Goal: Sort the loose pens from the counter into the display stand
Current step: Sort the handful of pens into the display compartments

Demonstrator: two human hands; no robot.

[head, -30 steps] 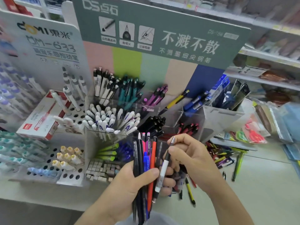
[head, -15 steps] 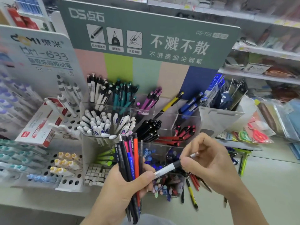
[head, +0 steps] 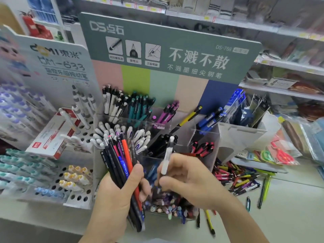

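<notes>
Pens are the matter of this task, and one white pen [head: 166, 156] is now singled out: our right hand [head: 189, 179] pinches it near its lower end between thumb and fingertips. Its long axis stands nearly upright, with a small lean to the right at the top, and its rounded white cap points up toward the display stand [head: 206, 137]. From the grip, the compartment of white pens [head: 138, 137] lies up and to the left, beyond the bundle in the other hand, while the compartment of black pens [head: 161, 142] is directly behind the pen's top. We judge that the right hand is the nearer one for the placing, and that it must carry the pen up and leftward, over the bundle.

Our left hand [head: 121, 195] is closed around a bundle of pens [head: 121, 158], mostly black, with one orange-red, one blue and one purple; they fan upward just beside the single pen without touching it, as far as we can tell.

The single pen has a white barrel with faint print and a darker part inside the grip. More loose pens [head: 236, 178] lie in a heap on the counter [head: 280, 216], to the right of the stand.
</notes>
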